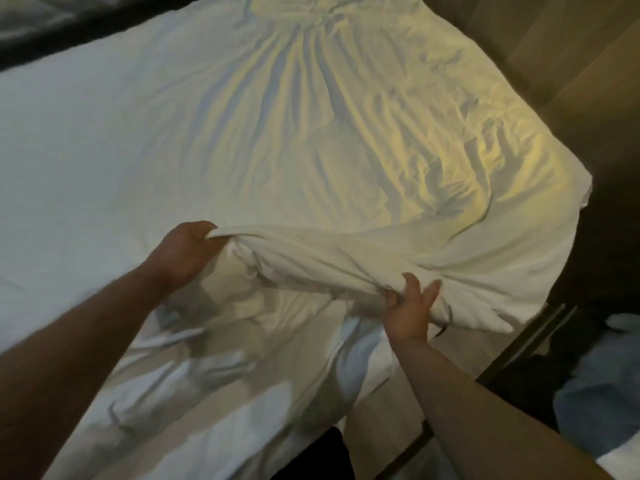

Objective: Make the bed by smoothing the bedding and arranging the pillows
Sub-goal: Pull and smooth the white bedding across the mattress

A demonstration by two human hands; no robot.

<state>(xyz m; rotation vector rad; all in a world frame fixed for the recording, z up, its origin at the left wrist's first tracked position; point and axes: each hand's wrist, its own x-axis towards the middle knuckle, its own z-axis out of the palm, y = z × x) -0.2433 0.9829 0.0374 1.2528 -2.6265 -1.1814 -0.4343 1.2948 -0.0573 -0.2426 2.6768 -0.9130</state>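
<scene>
Bedroom interior, seen from above at the near corner of the bed (353,403). A flat white sheet (76,150) covers the left part of the mattress. A wrinkled white duvet (363,143), lit yellow, lies over the right part, with creases fanning toward the far end. The duvet's near edge is gathered into a thick roll (311,261) that spans the gap between the two hands.

The left hand (185,252) grips the roll's left end; its fingers are curled over the top of the bunched fabric, which emerges just beside the knuckles. The right hand (410,311) holds the roll's right part from below. Its thumb (412,284) is hooked over the fold and one finger (433,289) lies nearly straight against the cloth, so fabric is pinched between them; the remaining fingers are hidden.

Loose, blurred bedding (207,375) lies crumpled beneath both forearms. Brown wall panels (568,57) stand at the right, and a blue cloth (595,393) lies beyond dark rails (530,341).
</scene>
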